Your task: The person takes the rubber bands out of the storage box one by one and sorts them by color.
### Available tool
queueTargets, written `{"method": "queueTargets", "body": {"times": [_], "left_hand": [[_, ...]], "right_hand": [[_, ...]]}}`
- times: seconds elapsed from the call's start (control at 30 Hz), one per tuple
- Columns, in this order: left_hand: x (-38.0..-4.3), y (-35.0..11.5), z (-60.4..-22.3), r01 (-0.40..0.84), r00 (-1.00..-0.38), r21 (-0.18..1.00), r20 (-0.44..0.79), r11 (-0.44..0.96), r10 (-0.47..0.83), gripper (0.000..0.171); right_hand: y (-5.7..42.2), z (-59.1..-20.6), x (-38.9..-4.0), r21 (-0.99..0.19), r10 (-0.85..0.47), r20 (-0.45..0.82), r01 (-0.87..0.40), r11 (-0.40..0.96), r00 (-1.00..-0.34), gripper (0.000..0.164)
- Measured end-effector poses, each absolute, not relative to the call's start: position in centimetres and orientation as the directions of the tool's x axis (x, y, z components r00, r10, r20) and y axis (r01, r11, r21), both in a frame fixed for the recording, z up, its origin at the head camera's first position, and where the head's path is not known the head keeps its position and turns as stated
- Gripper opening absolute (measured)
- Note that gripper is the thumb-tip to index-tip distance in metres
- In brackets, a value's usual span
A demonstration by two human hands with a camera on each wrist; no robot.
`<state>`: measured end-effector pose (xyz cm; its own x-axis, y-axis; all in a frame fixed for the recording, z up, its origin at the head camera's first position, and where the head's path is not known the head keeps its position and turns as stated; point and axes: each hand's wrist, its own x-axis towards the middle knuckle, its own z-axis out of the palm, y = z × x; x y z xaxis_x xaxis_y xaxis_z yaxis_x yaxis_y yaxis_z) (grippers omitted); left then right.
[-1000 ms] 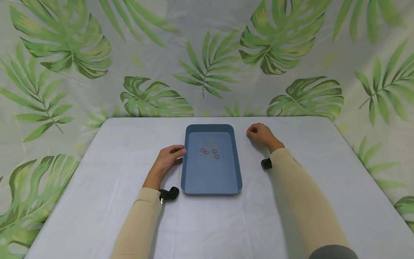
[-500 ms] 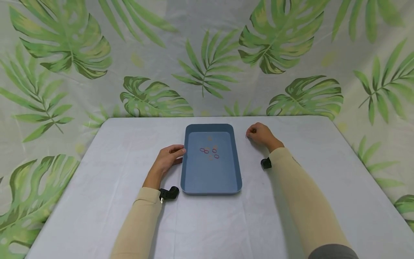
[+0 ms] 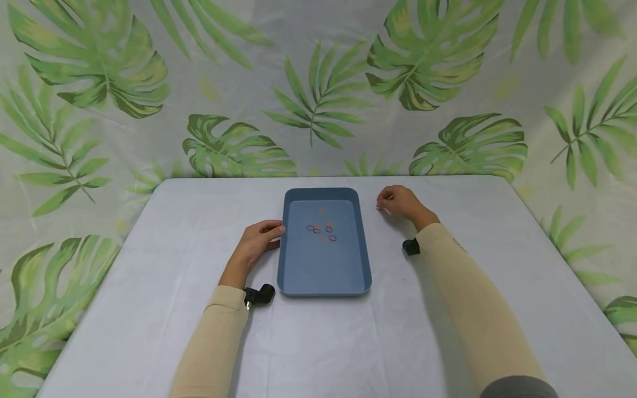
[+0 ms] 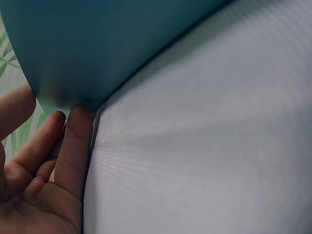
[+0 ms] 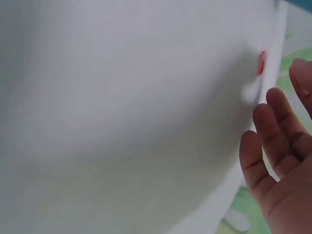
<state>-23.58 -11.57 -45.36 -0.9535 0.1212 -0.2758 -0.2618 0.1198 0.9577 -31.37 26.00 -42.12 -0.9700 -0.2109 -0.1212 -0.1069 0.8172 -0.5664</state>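
Leaf-print curtain behind grey table (image 3: 149,309). Left hand (image 3: 256,243) left of blue tray (image 3: 298,276), relaxed fingers (image 4: 75,146) touching its wall, gripping nothing. Rubber bands (image 3: 320,229) in tray's far half. Right hand (image 3: 403,203) right of tray, fingers curled, seemingly pinching small red band (image 5: 261,62); view blurry. Best lifted clear over tray rim; open tabletop either side.

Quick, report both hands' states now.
Left hand: open, fingertips against the blue tray.
Right hand: fingers curled; whether it pinches anything cannot be told.
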Motion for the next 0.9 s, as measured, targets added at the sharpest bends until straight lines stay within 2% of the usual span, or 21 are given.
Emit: {"method": "queueTargets", "body": {"times": [0.4,0.6,0.9], "left_hand": [[-23.6,-11.7,-45.3,-0.268,-0.952,0.957,-0.280,0.108,0.121,0.044],[-23.6,-11.7,-45.4,-0.264,-0.953,0.959,-0.276,0.102,0.128,0.043],[-23.7,-11.7,-45.5,-0.263,-0.954,0.961,-0.272,0.084,0.128,0.043]], "right_hand": [[21.4,-38.3,-31.0,-0.611,-0.358,-0.054,-0.253,0.751,-0.932,0.025],[19.1,-37.1,-30.0,-0.567,-0.447,-0.006,-0.365,0.738,-0.894,0.023],[16.3,-37.4,-28.1,-0.450,-0.576,-0.024,-0.506,0.736,-0.817,0.016]]}}
